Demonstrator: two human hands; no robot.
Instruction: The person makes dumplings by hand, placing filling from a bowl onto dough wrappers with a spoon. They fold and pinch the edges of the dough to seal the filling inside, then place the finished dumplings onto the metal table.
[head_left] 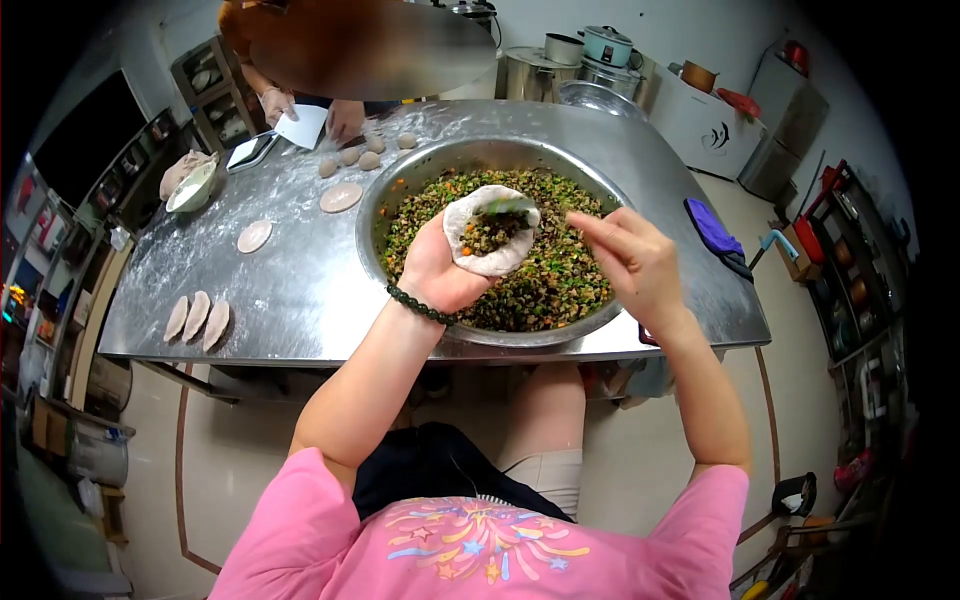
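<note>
Filled pale dough round on my left hand, above the wide steel bowl, near the front edge of the steel table.
Left palm up, part-open and cupped under the dough, fingertips hidden; likely so the loose chopped green, brown and orange filling sits mid-round and drips land in the bowl. Left forearm angled up and inward, dark green bead bracelet at wrist. My right hand is raised over the bowl's right side, elbow bent, index out, other fingers curled; blurred greenish utensil-like thing over the filling, can't tell if I grip it. Three folded dough half-moons side by side near the table's front-left corner, probably grouped out of the way.
</note>
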